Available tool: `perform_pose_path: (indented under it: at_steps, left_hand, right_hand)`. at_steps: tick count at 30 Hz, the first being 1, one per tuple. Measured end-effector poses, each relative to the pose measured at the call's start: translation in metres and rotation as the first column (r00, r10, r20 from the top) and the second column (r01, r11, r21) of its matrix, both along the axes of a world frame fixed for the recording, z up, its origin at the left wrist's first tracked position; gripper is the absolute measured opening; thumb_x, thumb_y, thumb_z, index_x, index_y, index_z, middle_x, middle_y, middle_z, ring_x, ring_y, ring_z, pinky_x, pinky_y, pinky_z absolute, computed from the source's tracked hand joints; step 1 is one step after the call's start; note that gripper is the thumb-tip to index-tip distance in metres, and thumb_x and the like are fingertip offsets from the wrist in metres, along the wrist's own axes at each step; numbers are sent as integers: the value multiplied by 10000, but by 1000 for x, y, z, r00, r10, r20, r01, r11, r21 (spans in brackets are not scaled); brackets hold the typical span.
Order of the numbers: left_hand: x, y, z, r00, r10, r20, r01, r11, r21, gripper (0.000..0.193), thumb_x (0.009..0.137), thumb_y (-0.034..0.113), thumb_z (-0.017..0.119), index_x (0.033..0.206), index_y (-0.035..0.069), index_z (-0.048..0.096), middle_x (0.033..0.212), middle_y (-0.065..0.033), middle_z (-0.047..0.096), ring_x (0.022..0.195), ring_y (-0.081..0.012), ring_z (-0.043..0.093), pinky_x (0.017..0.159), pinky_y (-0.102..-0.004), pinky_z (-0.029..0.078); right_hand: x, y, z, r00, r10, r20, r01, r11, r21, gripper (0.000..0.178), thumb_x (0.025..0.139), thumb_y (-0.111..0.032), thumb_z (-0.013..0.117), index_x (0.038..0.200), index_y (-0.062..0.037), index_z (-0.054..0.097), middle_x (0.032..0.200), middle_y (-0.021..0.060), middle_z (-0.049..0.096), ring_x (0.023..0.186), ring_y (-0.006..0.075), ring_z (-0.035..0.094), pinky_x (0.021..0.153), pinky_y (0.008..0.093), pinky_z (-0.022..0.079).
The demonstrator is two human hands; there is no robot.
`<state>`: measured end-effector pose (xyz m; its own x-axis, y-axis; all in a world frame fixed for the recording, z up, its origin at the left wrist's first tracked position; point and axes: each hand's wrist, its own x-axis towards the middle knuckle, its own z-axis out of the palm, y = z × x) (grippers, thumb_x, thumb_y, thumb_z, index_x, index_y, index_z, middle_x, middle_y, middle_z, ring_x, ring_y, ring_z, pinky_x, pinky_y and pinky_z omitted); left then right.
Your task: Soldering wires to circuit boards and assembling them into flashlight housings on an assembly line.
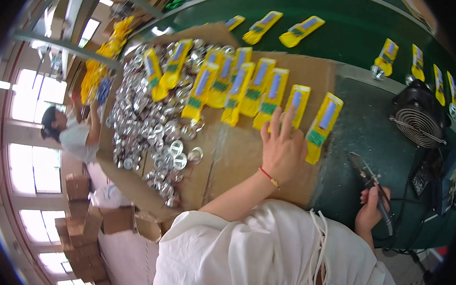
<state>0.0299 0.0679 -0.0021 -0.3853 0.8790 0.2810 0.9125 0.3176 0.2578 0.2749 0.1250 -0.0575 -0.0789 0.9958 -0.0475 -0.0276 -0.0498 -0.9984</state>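
Just in front of me, my left hand reaches over the cardboard with its fingers stretched out and apart. Its fingertips lie at the lower end of a yellow plastic casing with a blue-violet block and a green circuit board. Close by on its right is another such casing. Several more yellow casings lie in a row to the left. My right hand is closed round the handle of a soldering iron, whose metal tip points up and away over the green bench.
A big heap of shiny round metal parts fills the left of the cardboard sheet. A black fan with a wire grille stands at right. Finished-looking casings lie on the green belt behind. Another person works at far left.
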Motion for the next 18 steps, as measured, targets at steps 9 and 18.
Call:
perform_pose_path:
  at_steps: [9,18]
  left_hand:
    - [-178,-21,94,899,411,-153,-283,811,513,538,717,335,666,1164,104,476,1277,-199,378,1180,-376,348,928,-517,275]
    - [-398,-163,107,543,839,-16,-836,543,81,768,717,626,534,1346,224,353,1329,-202,391,1251,-366,339,1006,-440,293]
  right_hand:
    - [-3,0,-14,1000,17,-19,-15,996,91,181,877,-203,551,911,-26,529,684,25,550,558,62,472,502,168,361]
    - [-1,-1,-11,997,-80,-10,80,991,111,188,903,-240,515,924,-53,520,692,0,533,548,34,446,479,156,331]
